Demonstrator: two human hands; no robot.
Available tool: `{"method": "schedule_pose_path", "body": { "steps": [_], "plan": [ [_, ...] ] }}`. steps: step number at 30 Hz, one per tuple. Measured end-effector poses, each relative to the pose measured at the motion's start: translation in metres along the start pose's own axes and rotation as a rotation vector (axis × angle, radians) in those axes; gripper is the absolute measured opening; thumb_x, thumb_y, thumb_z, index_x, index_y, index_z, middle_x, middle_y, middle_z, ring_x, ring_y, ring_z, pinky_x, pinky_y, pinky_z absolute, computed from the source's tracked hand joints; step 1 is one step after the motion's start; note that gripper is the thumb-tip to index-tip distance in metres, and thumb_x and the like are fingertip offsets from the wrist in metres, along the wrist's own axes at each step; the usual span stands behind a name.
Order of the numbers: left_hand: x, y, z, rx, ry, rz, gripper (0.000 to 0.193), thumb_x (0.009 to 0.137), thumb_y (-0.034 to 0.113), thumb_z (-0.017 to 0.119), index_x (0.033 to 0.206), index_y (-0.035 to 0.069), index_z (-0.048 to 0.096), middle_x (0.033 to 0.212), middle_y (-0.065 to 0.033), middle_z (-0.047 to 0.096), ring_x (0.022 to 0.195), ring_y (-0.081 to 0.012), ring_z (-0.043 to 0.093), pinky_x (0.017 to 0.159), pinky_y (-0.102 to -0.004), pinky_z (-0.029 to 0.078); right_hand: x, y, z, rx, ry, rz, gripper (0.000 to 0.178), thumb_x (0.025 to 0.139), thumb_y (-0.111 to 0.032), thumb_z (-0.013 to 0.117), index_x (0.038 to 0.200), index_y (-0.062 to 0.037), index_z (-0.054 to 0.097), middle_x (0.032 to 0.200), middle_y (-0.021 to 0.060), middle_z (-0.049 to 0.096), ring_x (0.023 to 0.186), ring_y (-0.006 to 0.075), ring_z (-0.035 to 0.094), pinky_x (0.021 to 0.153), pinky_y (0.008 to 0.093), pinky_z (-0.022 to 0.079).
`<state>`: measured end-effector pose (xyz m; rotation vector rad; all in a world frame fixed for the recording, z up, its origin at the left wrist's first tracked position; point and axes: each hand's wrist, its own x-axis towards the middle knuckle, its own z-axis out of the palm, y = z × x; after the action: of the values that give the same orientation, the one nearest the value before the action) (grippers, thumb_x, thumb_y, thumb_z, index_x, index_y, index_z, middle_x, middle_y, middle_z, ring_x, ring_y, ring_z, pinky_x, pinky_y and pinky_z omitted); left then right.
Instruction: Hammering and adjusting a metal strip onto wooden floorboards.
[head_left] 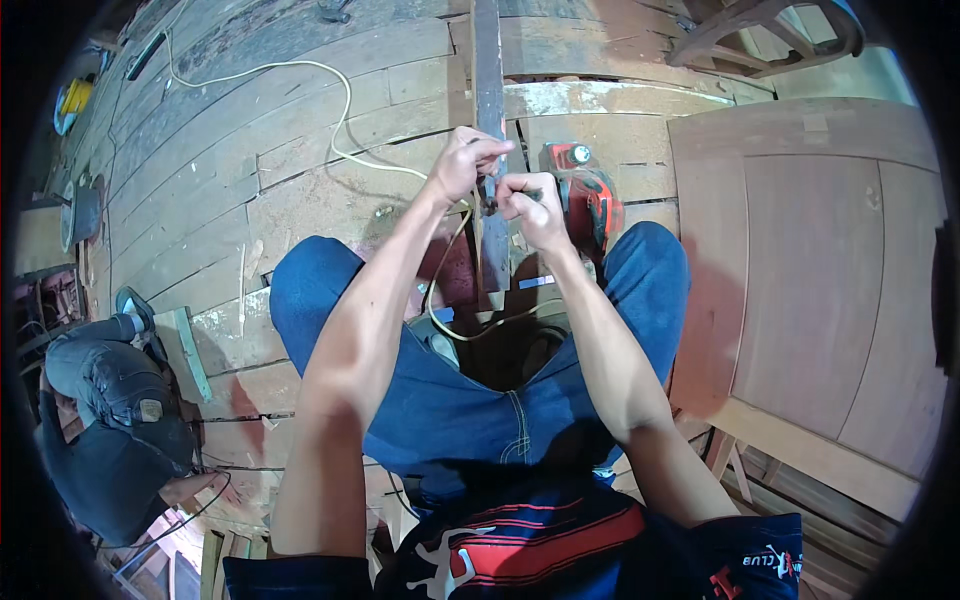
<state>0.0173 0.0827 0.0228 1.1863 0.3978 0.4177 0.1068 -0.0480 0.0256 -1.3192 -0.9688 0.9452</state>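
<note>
Both hands meet over a long narrow wooden beam [488,80] that lies on the floor between my knees. My left hand [463,165] is closed at the beam's left edge, its fingertips turned toward the right. Just nearer, my right hand [535,205] is curled closed, its knuckles over the beam's right side. A small dark piece [490,203] shows between the hands; its kind is too small to tell, and whatever the fingers grip is hidden. Right beside my right hand rests a red and black power tool [598,200] on the floor.
A pale cable [345,100] runs across the plank floor [300,190], under my left forearm. A large wooden panel [800,270] stands at right, below a wooden frame [765,35]. Another person [115,410] crouches at left, near a greenish wood strip [192,355].
</note>
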Motion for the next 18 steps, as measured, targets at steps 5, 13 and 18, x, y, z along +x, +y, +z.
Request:
{"method": "schedule_pose_path", "body": {
  "steps": [5, 13, 18],
  "plan": [
    [-0.004, -0.008, 0.006, 0.059, -0.036, -0.009, 0.036, 0.086, 0.019, 0.057, 0.052, 0.005, 0.05, 0.049, 0.0014, 0.042, 0.047, -0.0069, 0.035, 0.048, -0.0237, 0.025, -0.001, -0.003, -0.001, -0.255, -0.02, -0.047, 0.021, 0.062, -0.015, 0.051, 0.065, 0.0052, 0.049, 0.056, 0.0131, 0.049, 0.051, 0.0213, 0.049, 0.05, 0.0318, 0.038],
    [-0.007, -0.014, 0.019, 0.016, 0.008, 0.014, 0.032, 0.083, 0.023, 0.062, 0.059, 0.002, 0.061, 0.053, 0.0012, 0.051, 0.052, -0.0063, 0.044, 0.051, -0.0247, 0.033, -0.005, 0.002, 0.002, -0.404, 0.147, -0.054, 0.038, 0.058, -0.014, 0.053, 0.089, 0.006, 0.047, 0.076, 0.0197, 0.049, 0.071, 0.0354, 0.05, 0.066, 0.0419, 0.043],
    [-0.013, -0.013, 0.025, 0.091, 0.082, 0.138, 0.032, 0.087, 0.027, 0.06, 0.069, 0.0, 0.057, 0.083, 0.0001, 0.044, 0.077, -0.01, 0.044, 0.069, -0.025, 0.034, 0.0, 0.005, 0.006, -0.334, 0.173, 0.026, 0.049, 0.056, -0.014, 0.054, 0.1, 0.0057, 0.046, 0.079, 0.0192, 0.051, 0.073, 0.0343, 0.052, 0.068, 0.0403, 0.044]
  ]
}}
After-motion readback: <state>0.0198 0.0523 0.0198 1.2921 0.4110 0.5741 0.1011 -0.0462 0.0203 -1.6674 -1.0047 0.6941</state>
